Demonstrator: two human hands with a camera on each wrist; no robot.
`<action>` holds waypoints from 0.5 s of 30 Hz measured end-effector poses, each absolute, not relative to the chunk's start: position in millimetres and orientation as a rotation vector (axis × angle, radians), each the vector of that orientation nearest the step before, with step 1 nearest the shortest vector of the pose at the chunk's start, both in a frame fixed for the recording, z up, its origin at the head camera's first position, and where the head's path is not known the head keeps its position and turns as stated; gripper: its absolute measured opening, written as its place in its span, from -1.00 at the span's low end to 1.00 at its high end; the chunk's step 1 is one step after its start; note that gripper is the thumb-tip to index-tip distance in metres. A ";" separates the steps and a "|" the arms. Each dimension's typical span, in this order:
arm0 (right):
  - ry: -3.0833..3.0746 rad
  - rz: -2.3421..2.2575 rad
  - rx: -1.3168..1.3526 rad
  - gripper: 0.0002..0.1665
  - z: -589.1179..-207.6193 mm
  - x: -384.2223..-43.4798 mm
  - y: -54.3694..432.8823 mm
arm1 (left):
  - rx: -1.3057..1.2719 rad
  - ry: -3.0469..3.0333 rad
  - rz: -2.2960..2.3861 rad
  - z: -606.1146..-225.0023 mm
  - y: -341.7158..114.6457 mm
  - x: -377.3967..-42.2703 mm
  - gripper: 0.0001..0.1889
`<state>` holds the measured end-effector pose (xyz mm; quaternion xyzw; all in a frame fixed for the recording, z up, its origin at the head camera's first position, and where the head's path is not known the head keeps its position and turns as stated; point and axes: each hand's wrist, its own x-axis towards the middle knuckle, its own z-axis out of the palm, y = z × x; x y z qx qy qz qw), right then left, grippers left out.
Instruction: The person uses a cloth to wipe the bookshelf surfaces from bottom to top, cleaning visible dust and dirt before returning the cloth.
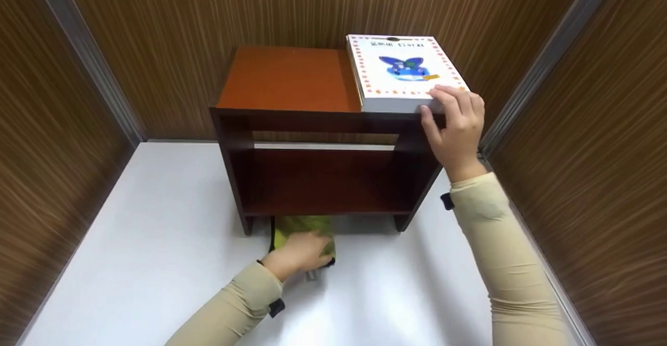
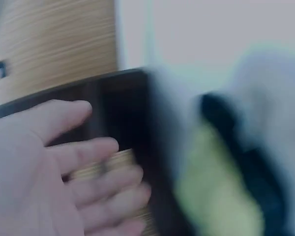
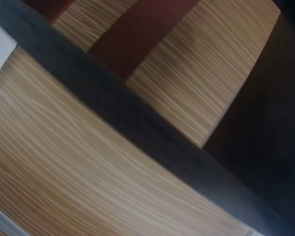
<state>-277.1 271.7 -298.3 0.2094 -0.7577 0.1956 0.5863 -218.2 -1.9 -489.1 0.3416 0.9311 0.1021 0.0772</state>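
Note:
A thick white book (image 1: 401,70), with a blue winged figure and a red-patterned border on its cover, lies atop the right side of a small dark brown shelf (image 1: 328,179). My right hand (image 1: 458,122) rests on the book's front right corner, fingertips on the cover and thumb at its front edge. Low at the front of the shelf, my left hand (image 1: 299,255) is over a yellow-green cloth item (image 1: 284,231) with dark edging, partly under the bottom board. In the left wrist view its fingers (image 2: 113,182) are spread and loosely bent, with the blurred green item beyond them.
The shelf stands on a white tabletop (image 1: 156,221) against a wood-grain back wall (image 1: 208,12). Similar side panels (image 1: 589,153) enclose it, the right one close to my right arm. A small pale tag (image 1: 311,275) shows below my left hand.

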 end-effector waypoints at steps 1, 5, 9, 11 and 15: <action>-1.747 0.462 0.482 -0.65 -299.9 -279.0 270.3 | 0.973 2.768 0.261 -497.9 -1.0 -219.3 -0.55; -1.702 0.473 0.473 -0.65 -305.2 -285.9 264.3 | 0.839 2.760 0.198 -525.3 -1.6 -225.6 -0.51; -1.685 0.473 0.471 -0.66 -307.1 -287.4 262.7 | 0.815 2.773 0.064 -544.4 4.4 -225.9 -0.58; -1.673 0.477 0.466 -0.65 -306.8 -286.5 264.1 | 0.850 2.827 -0.051 -551.9 11.9 -224.3 -0.57; -1.659 0.484 0.452 -0.64 -305.4 -286.4 266.2 | 0.969 2.957 -0.298 -559.5 28.8 -220.6 -0.49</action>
